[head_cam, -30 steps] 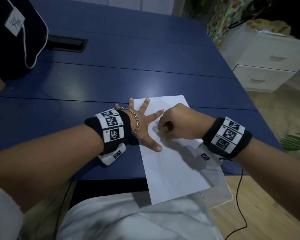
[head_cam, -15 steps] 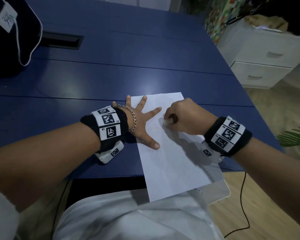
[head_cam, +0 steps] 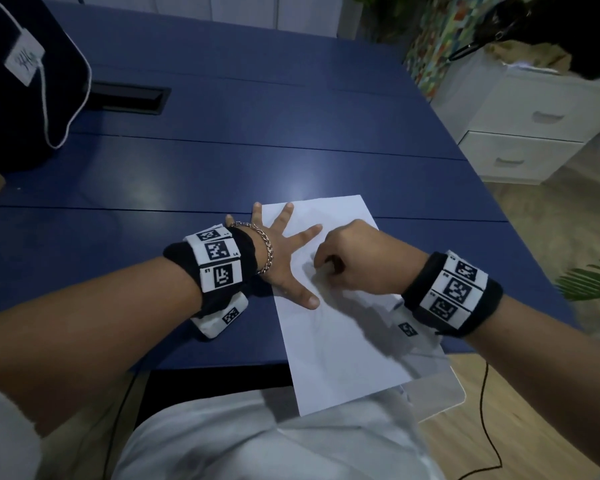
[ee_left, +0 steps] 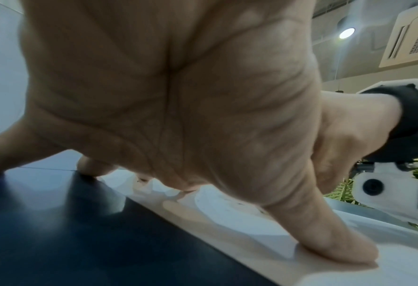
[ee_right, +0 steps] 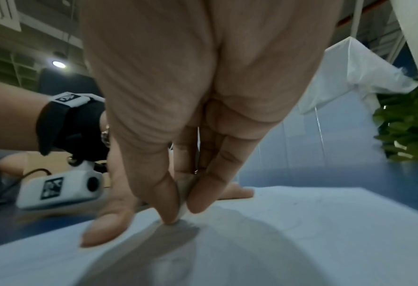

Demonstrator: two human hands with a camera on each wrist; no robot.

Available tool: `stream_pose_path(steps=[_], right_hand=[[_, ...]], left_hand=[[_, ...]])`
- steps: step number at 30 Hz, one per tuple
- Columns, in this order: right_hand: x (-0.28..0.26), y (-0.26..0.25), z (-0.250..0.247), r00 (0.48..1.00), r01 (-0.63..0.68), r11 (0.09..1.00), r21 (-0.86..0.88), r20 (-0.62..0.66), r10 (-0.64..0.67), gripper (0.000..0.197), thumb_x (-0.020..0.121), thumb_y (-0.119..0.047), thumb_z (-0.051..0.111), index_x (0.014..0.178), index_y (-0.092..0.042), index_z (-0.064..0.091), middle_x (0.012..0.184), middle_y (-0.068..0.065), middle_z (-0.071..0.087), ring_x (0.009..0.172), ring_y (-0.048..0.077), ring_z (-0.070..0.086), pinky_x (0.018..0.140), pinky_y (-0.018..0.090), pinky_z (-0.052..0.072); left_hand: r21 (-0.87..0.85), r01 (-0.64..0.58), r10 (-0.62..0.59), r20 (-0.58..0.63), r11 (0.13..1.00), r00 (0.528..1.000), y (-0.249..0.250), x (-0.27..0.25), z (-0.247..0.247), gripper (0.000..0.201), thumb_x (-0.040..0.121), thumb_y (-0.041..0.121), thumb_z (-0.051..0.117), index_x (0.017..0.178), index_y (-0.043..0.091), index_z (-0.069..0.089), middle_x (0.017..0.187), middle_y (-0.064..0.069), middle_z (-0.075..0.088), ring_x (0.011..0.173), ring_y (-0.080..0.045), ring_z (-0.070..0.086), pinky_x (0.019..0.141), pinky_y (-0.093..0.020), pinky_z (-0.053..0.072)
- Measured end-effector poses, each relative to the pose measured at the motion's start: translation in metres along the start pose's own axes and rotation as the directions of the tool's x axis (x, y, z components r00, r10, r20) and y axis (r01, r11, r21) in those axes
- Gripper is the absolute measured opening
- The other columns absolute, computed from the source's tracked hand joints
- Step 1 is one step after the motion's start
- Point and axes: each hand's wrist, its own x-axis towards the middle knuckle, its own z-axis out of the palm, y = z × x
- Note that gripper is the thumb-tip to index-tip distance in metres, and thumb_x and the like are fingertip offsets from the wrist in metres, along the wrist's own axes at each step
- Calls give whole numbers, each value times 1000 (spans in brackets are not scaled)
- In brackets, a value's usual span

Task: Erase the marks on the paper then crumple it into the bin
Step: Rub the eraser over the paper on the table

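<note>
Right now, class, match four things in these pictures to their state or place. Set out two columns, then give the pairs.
1. left hand
2. right hand
3. paper
4. drawer unit

A. near end overhangs the table edge
B. stands on the floor right of the table
C. fingers spread, pressing the sheet flat
D. pinches a white eraser against the sheet

Pairs: 1-C, 2-D, 3-A, 4-B

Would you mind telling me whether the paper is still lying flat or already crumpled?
Flat. The paper lies spread on the table, its near end overhanging the edge; the left hand presses it down.
</note>
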Motion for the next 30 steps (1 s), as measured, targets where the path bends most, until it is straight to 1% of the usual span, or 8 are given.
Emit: stream_pose_path(steps=[4,7,11,13,16,21,26,30], right_hand=[[4,25,-1,987,-94,995,-34,-135,89,14,85,-20,61,84,-20,75,80,-3,69,73,21,62,71,41,57],[4,32,2,981,-103,995,13,-164,104,14,80,-21,59,78,-23,73,75,-4,70,70,22,64,66,41,58],[6,33,0,984,-101,994,39,-145,106,15,80,-19,62,84,-23,76,77,-9,71,72,17,64,67,35,57],[8,34,-1,982,-109,993,46,-150,114,14,80,-18,64,85,-23,77,75,-11,70,69,15,62,65,31,54],[5,22,3,979,-116,992,44,-163,122,10,81,-19,62,81,-20,72,72,-7,65,64,17,58,62,32,49],[-6,-11,20,998,43,999,14,-49,-42,13,82,-18,60,70,-19,59,71,-1,56,66,20,53,64,38,49],[8,13,1,982,-97,995,-21,-166,92,11,86,-19,61,76,-15,65,71,-1,56,66,24,55,68,46,54],[-1,-16,11,995,97,995,-2,-27,-97,18,83,-16,62,65,-18,57,66,-4,54,62,22,54,61,42,50]], left_hand=[[51,71,-67,-74,996,995,1,-5,8,149,45,113,49,157,53,-29,172,-10,-34,155,-55,-25,117,-82,-4],[92,59,-43,-170,994,985,-1,-16,20,144,56,110,48,167,35,-3,175,-23,-5,160,-45,-20,123,-72,-7],[46,-101,111,-319,994,941,-11,-15,16,121,60,99,64,152,29,28,160,-12,25,157,-42,14,125,-70,7],[31,-169,172,-251,985,953,-15,-3,12,129,60,98,67,163,42,15,175,-4,3,161,-42,-1,125,-71,2],[48,-160,165,-113,986,980,-18,11,10,138,57,103,61,159,58,-20,172,7,-33,158,-45,-26,123,-73,-10],[71,-150,156,-84,986,984,-17,17,11,144,48,107,58,153,61,-29,168,7,-41,155,-45,-33,122,-73,-11],[65,-147,152,-70,987,986,-16,18,10,147,43,109,57,152,62,-31,166,9,-44,154,-43,-36,122,-72,-14],[53,-148,152,-75,988,986,-17,17,11,145,47,107,61,152,63,-29,167,10,-43,154,-43,-36,122,-72,-13]])
